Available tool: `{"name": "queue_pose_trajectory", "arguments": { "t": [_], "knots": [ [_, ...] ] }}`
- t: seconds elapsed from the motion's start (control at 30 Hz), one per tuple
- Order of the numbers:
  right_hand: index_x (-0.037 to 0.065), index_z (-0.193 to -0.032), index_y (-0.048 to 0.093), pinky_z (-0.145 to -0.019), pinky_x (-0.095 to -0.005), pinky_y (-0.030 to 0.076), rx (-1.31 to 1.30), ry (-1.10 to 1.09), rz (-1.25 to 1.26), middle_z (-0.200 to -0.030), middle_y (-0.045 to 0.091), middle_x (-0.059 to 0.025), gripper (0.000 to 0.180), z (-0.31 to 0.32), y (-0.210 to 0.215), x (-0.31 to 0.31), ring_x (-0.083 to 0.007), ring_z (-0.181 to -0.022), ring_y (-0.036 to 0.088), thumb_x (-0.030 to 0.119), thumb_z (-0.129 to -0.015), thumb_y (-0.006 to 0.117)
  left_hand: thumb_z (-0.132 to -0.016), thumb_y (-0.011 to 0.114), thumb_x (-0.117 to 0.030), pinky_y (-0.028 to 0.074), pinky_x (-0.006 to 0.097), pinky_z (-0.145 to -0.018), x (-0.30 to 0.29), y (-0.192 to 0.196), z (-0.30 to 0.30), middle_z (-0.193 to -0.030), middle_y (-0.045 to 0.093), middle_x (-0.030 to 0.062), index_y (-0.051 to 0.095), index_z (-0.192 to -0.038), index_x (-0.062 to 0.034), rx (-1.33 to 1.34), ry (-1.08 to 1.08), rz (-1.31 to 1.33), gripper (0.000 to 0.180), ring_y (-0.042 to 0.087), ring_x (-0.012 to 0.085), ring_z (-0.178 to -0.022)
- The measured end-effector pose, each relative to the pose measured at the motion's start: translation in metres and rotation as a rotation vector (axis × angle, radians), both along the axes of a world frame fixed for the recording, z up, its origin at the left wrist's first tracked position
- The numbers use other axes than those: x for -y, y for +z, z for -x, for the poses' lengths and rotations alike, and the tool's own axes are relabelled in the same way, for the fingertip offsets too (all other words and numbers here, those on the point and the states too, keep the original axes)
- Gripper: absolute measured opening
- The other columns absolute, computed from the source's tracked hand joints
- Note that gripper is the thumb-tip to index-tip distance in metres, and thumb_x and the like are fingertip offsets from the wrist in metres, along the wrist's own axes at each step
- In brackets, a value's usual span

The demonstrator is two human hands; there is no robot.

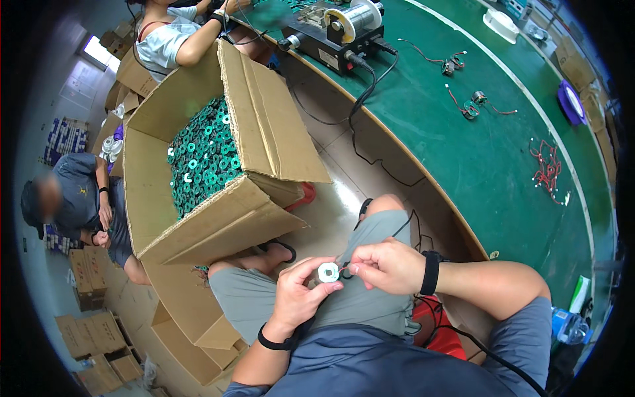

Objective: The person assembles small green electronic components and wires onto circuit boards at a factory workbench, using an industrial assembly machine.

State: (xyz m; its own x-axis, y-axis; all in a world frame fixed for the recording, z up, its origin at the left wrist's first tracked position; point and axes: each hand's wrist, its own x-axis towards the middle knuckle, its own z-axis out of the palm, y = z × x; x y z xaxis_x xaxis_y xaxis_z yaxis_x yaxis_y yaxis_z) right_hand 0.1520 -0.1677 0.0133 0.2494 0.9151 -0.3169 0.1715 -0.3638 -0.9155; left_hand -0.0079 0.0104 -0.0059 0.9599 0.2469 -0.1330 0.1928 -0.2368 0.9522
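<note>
Above my lap, my left hand (299, 291) is closed around a small round white part (322, 272) with a squarish hole in its middle. Its thumb and fingers grip the rim from the left. Thin wires (344, 268), reddish and dark, run from the part's right side to my right hand (389, 266). That hand is closed in a pinch on them; its fingertips partly hide the wire ends. Ahead and to the left stands an open cardboard box (149, 192) with a heap of green ring-shaped boards (205, 159) in it.
The green table (423, 132) curves along the right, bearing a soldering unit with a wire spool (354, 26), small wired motor-like parts (469, 106) and red wires (546, 165). Two people sit nearby, at the far table edge and at left. More cartons (96, 334) stand lower left.
</note>
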Motion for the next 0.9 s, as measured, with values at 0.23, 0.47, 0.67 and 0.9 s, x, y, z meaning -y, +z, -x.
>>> {"name": "queue_pose_trajectory", "arguments": {
  "t": [0.23, 0.47, 0.67, 0.9],
  "knots": [
    [0.009, -0.103, 0.064, -0.066, -0.0486, 0.054, 0.183, 0.000, -0.161, -0.080, 0.069, -0.0172, 0.015, 0.008, -0.003, -0.002, -0.0390, -0.072, 0.068, 0.021, -0.097, 0.059, -0.076, 0.086, -0.018, 0.050, 0.028, -0.073, -0.003, 0.005, 0.002, -0.094, 0.069, 0.0058, 0.070, -0.117, -0.0036, 0.041, 0.026, -0.099, 0.047, 0.063, 0.0155, -0.083],
    [0.005, -0.092, 0.067, -0.066, -0.0423, 0.055, 0.137, -0.074, -0.081, -0.078, 0.069, -0.0130, 0.013, 0.009, 0.014, 0.003, -0.0320, -0.073, 0.070, 0.014, -0.095, 0.057, -0.083, 0.080, -0.015, 0.046, 0.028, -0.067, 0.005, -0.002, 0.004, -0.093, 0.066, 0.0059, 0.069, -0.118, -0.0049, 0.103, 0.000, -0.058, 0.039, 0.056, 0.0145, -0.074],
    [0.006, -0.086, 0.068, -0.066, -0.0441, 0.055, 0.325, -0.037, -0.282, -0.074, 0.068, -0.0146, 0.009, 0.009, 0.008, 0.003, -0.0343, -0.072, 0.068, 0.011, -0.088, 0.061, -0.085, 0.078, -0.016, 0.047, 0.028, -0.068, 0.005, -0.001, 0.005, -0.093, 0.067, 0.0065, 0.068, -0.118, -0.0042, 0.116, 0.018, -0.065, 0.036, 0.057, 0.0159, -0.075],
    [0.007, -0.086, 0.070, -0.068, -0.0433, 0.055, 0.494, 0.108, -0.284, -0.075, 0.069, -0.0120, 0.010, 0.004, -0.003, -0.001, -0.0319, -0.071, 0.069, 0.015, -0.086, 0.063, -0.086, 0.077, -0.017, 0.047, 0.027, -0.069, 0.001, -0.007, 0.006, -0.093, 0.067, 0.0041, 0.068, -0.118, -0.0055, 0.111, 0.018, -0.040, 0.035, 0.056, 0.0138, -0.075]
  ]
}}
